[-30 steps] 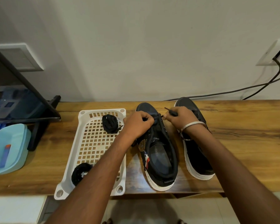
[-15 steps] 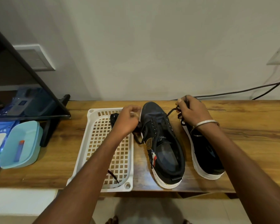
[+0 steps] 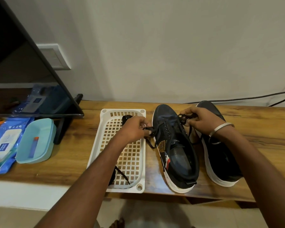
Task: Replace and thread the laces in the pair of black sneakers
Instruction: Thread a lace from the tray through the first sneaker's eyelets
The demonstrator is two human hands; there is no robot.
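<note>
Two black sneakers with white soles stand side by side on the wooden table, toes toward the wall. The left sneaker [image 3: 173, 145] has a black lace [image 3: 156, 130] running through its front eyelets. My left hand [image 3: 135, 127] pinches one end of that lace just left of the shoe, over the white basket. My right hand [image 3: 202, 120] grips the other end, bunched above the gap between the shoes. The right sneaker [image 3: 220, 155] lies partly under my right forearm.
A white slotted basket [image 3: 105, 145] left of the shoes holds a coiled black lace [image 3: 126, 118] at its far end and another [image 3: 120, 174] near its front. Further left are a teal box [image 3: 44, 129], a blue wipes pack [image 3: 3, 142] and a screen [image 3: 31, 76]. A black cable [image 3: 237, 97] runs along the wall.
My hands have drawn apart, pulling the lace ends out to either side of the left sneaker. The view has shifted right and closer, so the shoes sit further right.
</note>
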